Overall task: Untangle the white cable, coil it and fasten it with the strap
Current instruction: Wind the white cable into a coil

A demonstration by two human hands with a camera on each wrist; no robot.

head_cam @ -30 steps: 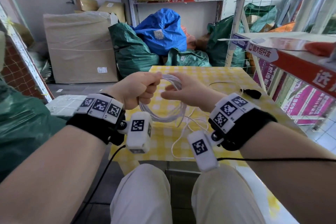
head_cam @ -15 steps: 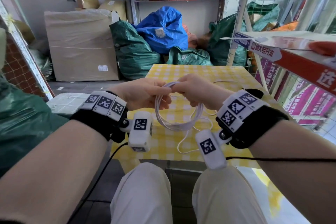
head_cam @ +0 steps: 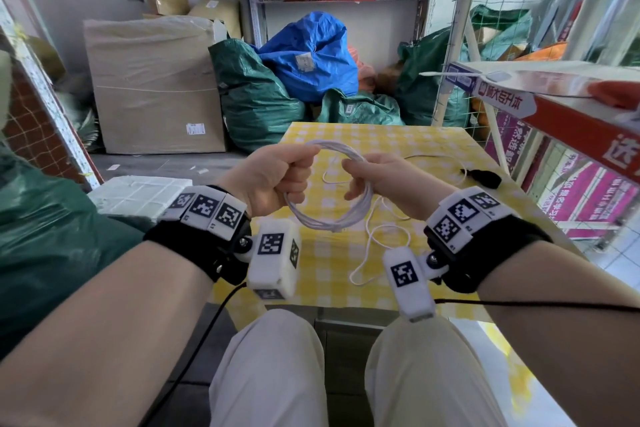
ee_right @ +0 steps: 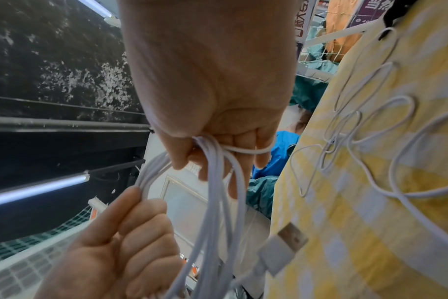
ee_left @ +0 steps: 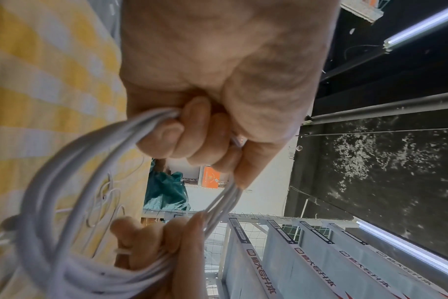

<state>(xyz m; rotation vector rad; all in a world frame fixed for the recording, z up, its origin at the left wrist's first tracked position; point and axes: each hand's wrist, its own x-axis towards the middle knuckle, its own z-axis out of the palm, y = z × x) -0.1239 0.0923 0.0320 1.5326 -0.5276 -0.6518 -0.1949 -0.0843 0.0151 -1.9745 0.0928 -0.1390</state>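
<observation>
Head view showed the left hand (head_cam: 273,180) and right hand (head_cam: 375,180), fingers curled, gripping opposite sides of the coiled white cable (head_cam: 329,222) above the bench (head_cam: 433,142).

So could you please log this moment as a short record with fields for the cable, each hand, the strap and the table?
cable: white cable, several loops gathered, loose length on the table
left hand: left hand grips the coil
right hand: right hand grips its other side
strap: black strap, lying on the table
table: yellow checked cloth
</observation>
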